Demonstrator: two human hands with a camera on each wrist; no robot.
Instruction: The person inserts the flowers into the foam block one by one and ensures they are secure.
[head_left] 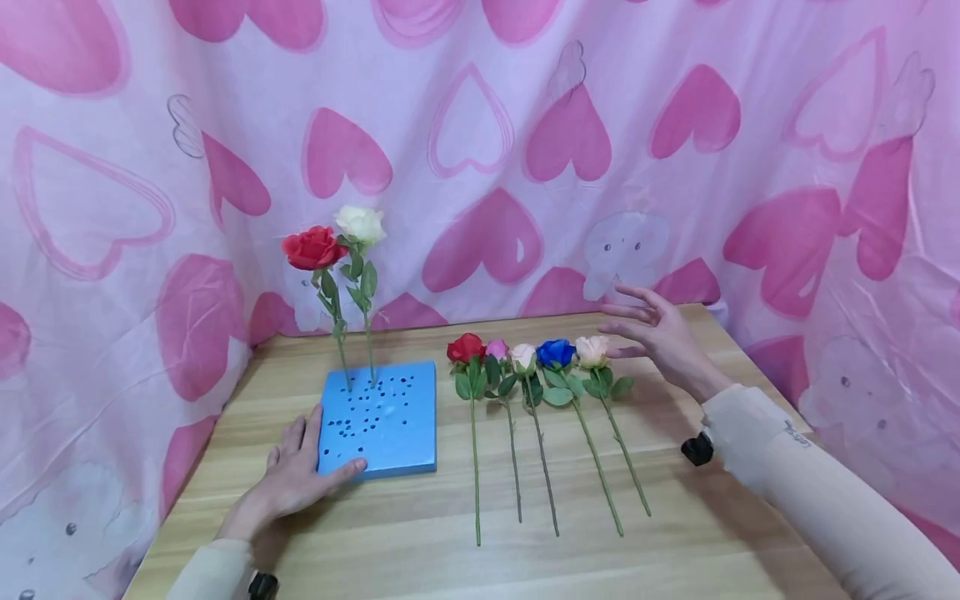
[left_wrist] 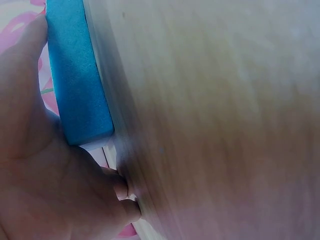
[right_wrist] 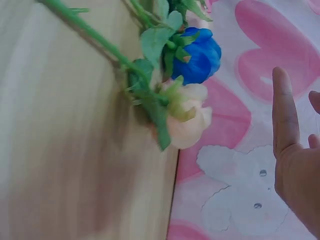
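Note:
A blue foam block with several holes lies on the wooden table. A red rose and a white rose stand upright in its far left holes. My left hand rests flat on the block's near left corner, thumb on its top; the block's edge shows beside the palm. Several roses lie in a row to the right: red, pink, cream, blue and peach. My right hand hovers with fingers spread just right of the peach rose, holding nothing.
A pink heart-print cloth hangs close behind and around the table. The table's far edge runs just behind the lying roses. Bare wood lies in front of the stems.

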